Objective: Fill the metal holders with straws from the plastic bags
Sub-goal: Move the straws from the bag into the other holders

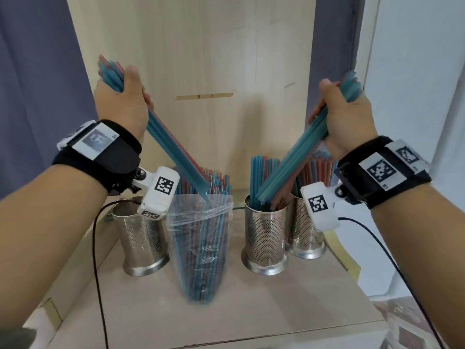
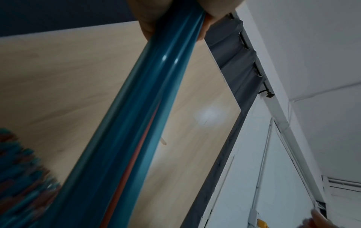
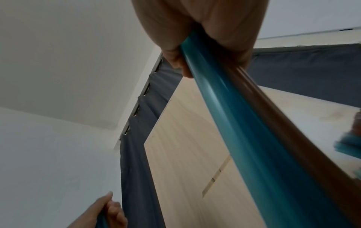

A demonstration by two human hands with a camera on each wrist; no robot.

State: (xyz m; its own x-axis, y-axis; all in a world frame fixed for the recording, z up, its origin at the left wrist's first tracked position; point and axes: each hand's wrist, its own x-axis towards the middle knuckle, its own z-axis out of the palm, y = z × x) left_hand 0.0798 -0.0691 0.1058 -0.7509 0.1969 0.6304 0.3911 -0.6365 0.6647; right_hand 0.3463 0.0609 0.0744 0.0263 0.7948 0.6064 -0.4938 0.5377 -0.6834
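My left hand (image 1: 123,102) grips a slanted bundle of blue and red straws (image 1: 176,157) whose lower ends reach the mouth of the clear plastic bag (image 1: 201,248), which stands full of straws. My right hand (image 1: 344,117) grips a second straw bundle (image 1: 289,170) whose lower ends sit in the middle metal holder (image 1: 265,238). In the left wrist view the left hand's straws (image 2: 152,123) run down from the fingers (image 2: 148,29). In the right wrist view the right hand's straws (image 3: 244,123) run down from the fingers (image 3: 175,61).
An empty perforated metal holder (image 1: 143,243) stands at the left. A third holder (image 1: 302,233) packed with straws stands behind the middle one on the right. A wooden panel (image 1: 201,59) rises behind the counter (image 1: 226,318). Black cables hang from both wrists.
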